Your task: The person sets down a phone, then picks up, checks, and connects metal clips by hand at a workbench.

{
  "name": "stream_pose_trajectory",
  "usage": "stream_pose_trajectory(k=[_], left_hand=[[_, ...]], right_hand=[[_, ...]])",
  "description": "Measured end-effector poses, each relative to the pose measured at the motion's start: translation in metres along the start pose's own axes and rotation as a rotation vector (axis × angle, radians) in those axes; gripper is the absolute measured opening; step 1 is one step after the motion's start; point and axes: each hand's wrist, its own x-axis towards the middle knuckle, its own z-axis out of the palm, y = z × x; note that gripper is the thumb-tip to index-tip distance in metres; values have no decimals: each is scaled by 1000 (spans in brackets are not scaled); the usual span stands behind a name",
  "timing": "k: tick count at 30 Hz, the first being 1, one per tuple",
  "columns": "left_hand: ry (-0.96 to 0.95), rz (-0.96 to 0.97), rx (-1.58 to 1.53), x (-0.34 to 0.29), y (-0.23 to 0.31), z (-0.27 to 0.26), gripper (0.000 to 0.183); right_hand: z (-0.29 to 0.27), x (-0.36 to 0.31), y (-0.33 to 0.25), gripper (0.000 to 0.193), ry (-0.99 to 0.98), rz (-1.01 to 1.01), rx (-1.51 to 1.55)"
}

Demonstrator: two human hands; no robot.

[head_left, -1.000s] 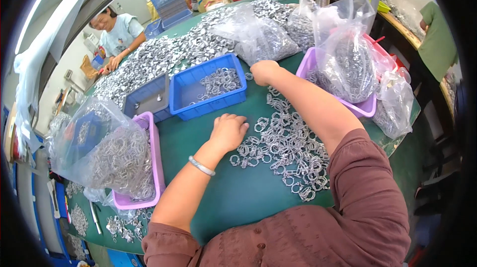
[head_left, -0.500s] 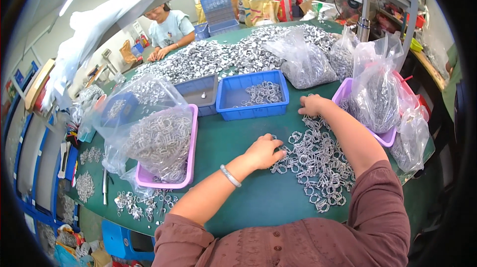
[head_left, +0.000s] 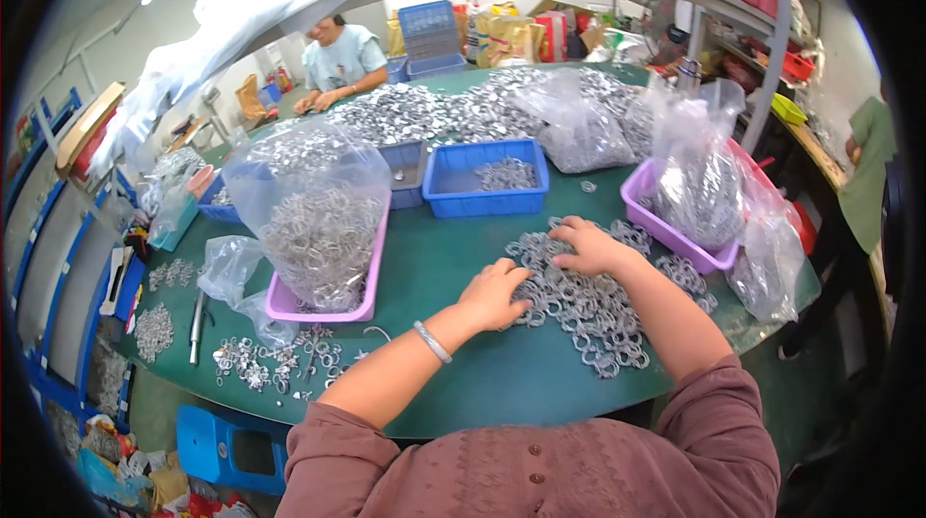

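A spread pile of silver metal rings (head_left: 603, 320) covers the green tabletop in front of me. My left hand (head_left: 494, 296) rests against the pile's left edge, its fingers apart and curved toward the rings. On the far part of the pile lies my right hand (head_left: 588, 246), palm down, with fingers spread over the rings. Neither hand appears to grip a ring, though the undersides of the fingers are hidden. Beyond my hands stands a blue tray (head_left: 487, 204) with more rings inside. One loose ring (head_left: 588, 186) lies to the right of that tray.
Purple bins hold plastic bags of rings at left (head_left: 323, 306) and right (head_left: 690, 253). A grey tray (head_left: 406, 185) adjoins the blue one. Across the table, a person (head_left: 342, 60) sits behind a heap of silver pieces (head_left: 395, 116). A blue stool (head_left: 227, 446) stands at lower left.
My right hand has drawn back from the pile's far edge onto its far middle, nearer my left hand. The left hand stays by the left edge. The whole view has shifted slightly.
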Motion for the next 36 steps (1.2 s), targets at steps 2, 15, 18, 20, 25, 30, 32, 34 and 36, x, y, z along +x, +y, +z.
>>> stream_pose_trajectory(k=[2,15,18,20,25,30,32,34,36], left_hand=[[-125,10,4,-7,-4,7,36],[-37,-70,-122,-25,16,-11,30],[-6,-98,-139,-31,11,-10,32],[11,-94,-123,-31,10,-11,32],[1,-91,-174,-28,20,-19,32],[-17,-155,-187,-38,16,-25,30],[3,-151,-214,-39,18,-24,30],[9,-167,-229,-34,-6,-15,34],[28,-121,-188,-33,8,-13,36]], right_hand=[[-2,-10,-11,57,-300,120,19],[-143,-103,82,79,945,573,-286],[-143,-83,86,96,790,643,-368],[-147,-60,76,103,632,575,-341],[-150,-42,109,56,396,723,-265],[-158,-52,132,20,740,725,-113],[-181,-74,148,17,1061,669,17],[-180,-63,146,18,1199,604,-114],[-188,-81,125,19,953,474,34]])
